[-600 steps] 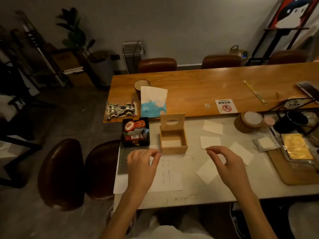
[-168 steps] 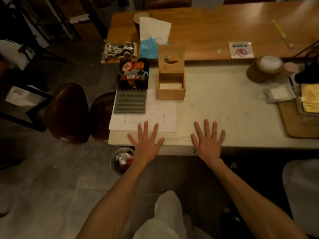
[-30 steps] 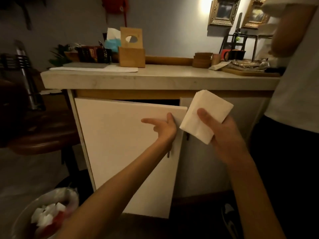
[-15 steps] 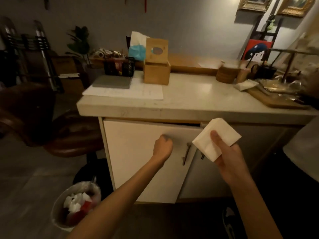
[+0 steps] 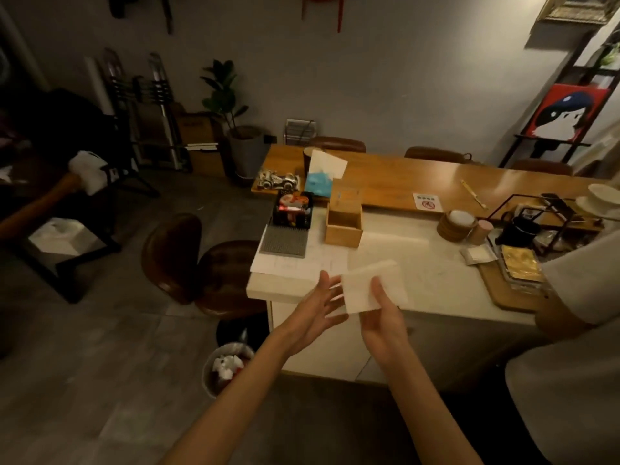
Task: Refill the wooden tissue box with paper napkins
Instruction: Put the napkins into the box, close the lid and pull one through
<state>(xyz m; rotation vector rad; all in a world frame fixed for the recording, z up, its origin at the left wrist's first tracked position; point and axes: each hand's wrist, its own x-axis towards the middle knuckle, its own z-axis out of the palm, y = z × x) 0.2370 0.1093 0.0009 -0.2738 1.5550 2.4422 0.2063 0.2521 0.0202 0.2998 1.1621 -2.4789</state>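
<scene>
The right hand (image 5: 382,317) grips a stack of white paper napkins (image 5: 374,286) from below, thumb laid across the top and fingers closed under it, holding it in the air above the near edge of the pale surface (image 5: 419,273). The left hand (image 5: 315,313) sits just beside it with fingers spread apart and palm turned inward, its fingertips at the stack's left edge — whether they touch is too blurred to tell. The napkins are soft, square-cornered and roughly rectangular, with the long axis running left to right and the far right corner tilted upward. Well beyond them, on the surface's left part, stands the wooden tissue box (image 5: 343,224): a plain light-wood cube with its hinged lid raised upright at the back and its mouth facing up. Left of it sit a black caddy of colourful packets (image 5: 292,209) and a grey ridged mat (image 5: 285,241) on a sheet of paper (image 5: 295,265). A long varnished wooden table (image 5: 402,182) adjoins the surface behind — brown padded chairs line it. A bin of crumpled paper (image 5: 226,365) stands on the grey tiled floor, and a potted plant (image 5: 231,112) against the grey wall.
</scene>
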